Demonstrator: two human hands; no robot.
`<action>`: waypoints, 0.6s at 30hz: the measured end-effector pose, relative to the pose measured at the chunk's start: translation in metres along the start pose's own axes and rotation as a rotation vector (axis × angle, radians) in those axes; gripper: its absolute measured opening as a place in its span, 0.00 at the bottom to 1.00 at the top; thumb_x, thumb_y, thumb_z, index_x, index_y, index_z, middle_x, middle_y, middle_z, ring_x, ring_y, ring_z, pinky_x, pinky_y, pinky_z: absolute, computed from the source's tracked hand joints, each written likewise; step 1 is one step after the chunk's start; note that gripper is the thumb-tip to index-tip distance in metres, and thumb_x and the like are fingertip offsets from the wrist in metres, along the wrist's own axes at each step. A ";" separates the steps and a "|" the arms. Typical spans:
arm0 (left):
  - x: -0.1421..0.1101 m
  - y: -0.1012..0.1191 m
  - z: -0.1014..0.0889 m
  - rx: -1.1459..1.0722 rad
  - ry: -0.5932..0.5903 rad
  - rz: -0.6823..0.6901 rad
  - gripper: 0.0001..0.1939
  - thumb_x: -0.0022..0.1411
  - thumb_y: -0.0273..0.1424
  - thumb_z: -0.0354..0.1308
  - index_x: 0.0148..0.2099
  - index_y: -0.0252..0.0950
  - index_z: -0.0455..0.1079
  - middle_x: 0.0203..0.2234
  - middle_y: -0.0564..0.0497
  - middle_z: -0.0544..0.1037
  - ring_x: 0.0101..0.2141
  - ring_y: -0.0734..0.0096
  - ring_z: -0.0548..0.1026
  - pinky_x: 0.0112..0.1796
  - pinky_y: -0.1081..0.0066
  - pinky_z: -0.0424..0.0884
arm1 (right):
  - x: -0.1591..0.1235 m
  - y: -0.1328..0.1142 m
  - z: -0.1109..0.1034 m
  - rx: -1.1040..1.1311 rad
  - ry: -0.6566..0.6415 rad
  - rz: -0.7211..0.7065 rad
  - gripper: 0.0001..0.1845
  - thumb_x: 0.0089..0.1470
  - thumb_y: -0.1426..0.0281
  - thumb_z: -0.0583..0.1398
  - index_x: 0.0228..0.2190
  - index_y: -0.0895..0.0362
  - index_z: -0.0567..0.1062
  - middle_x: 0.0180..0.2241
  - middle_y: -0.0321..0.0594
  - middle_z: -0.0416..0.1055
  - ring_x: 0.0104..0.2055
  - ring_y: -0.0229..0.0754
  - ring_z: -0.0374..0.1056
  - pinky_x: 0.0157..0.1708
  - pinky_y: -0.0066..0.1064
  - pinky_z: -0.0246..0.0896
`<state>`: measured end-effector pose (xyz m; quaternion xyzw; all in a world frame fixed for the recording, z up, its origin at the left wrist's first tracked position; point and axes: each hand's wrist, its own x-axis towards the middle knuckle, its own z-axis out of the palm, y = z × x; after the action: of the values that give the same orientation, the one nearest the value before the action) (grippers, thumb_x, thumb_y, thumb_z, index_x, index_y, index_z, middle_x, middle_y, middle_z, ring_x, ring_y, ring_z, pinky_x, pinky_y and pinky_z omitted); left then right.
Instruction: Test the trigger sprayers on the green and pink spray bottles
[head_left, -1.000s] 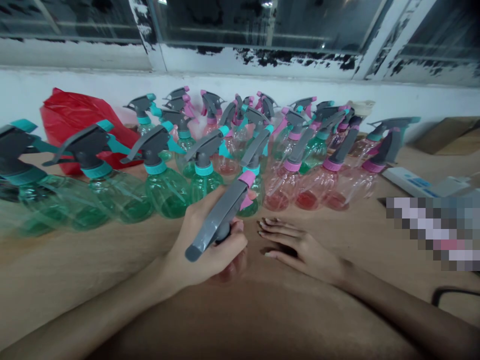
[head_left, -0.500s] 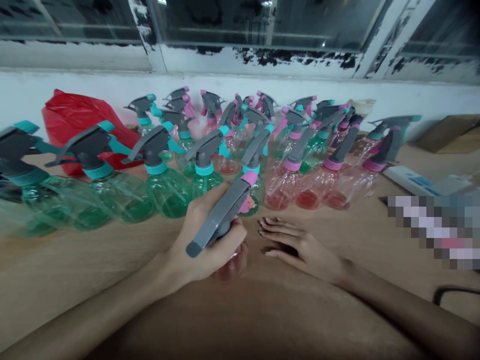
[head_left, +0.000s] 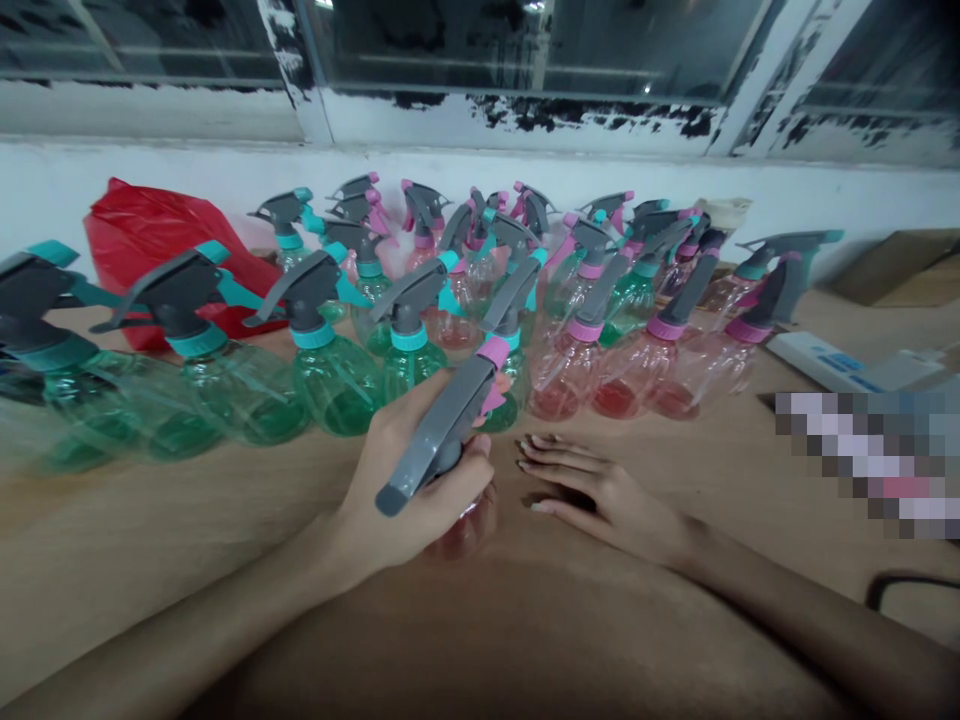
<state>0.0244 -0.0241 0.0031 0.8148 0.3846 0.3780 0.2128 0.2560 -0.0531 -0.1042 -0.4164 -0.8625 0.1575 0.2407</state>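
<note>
My left hand [head_left: 420, 480] is wrapped round the neck of a spray bottle [head_left: 442, 430] with a grey head, a pink nozzle and a pink trigger. Fingers of that hand lie by the trigger; the clear reddish body is mostly hidden beneath the hand. To the right, my right hand [head_left: 600, 490] rests palm down on the wooden table [head_left: 225, 530], fingers stretched out, holding nothing. Just beyond both hands stands a row of spray bottles: green ones with teal collars [head_left: 337, 385] on the left and pink ones with pink collars [head_left: 555, 380] on the right.
More spray bottles [head_left: 424, 215] crowd behind the front row. A red plastic bag [head_left: 165, 230] sits at the back left, a brown cardboard box [head_left: 892, 265] at the back right. On the right lie a white and blue box [head_left: 825, 360] and a black cable [head_left: 907, 578].
The spray head in my left hand has tipped very slightly, and its pink trigger sits a little differently against the fingers. My right hand has stayed still.
</note>
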 end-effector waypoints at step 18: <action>-0.001 -0.001 0.004 -0.101 -0.025 -0.033 0.06 0.52 0.26 0.51 0.33 0.42 0.62 0.21 0.58 0.68 0.23 0.71 0.69 0.27 0.71 0.67 | 0.000 0.000 0.000 0.012 0.008 0.006 0.22 0.60 0.61 0.56 0.55 0.51 0.66 0.58 0.39 0.64 0.62 0.44 0.55 0.61 0.47 0.53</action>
<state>0.0261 -0.0245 -0.0005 0.8014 0.3755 0.3830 0.2647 0.2559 -0.0534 -0.1039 -0.4180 -0.8594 0.1616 0.2463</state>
